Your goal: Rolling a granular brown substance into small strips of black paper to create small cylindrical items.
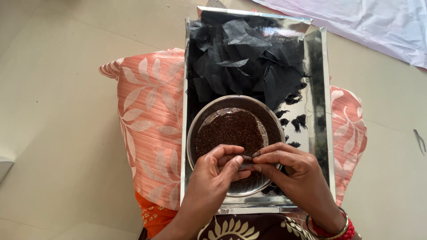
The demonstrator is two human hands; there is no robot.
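At lower centre, our left hand (218, 171) and right hand (296, 171) pinch with closed fingers a small dark pouch (250, 161) over the steel bowl (200, 124).

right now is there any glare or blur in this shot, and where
Head view: bright glare on the silver tray, which mirrors the black mesh pieces; a soft highlight on the steel bowl rim; both hands, left hand and right hand, look sharp; light is even, shadows faint.

A pale beige tiled floor (58, 111) fills the scene under soft, even daylight. A crumpled white sheet (356, 22) lies at the upper right, and a small dark object (420, 140) rests near the right edge.
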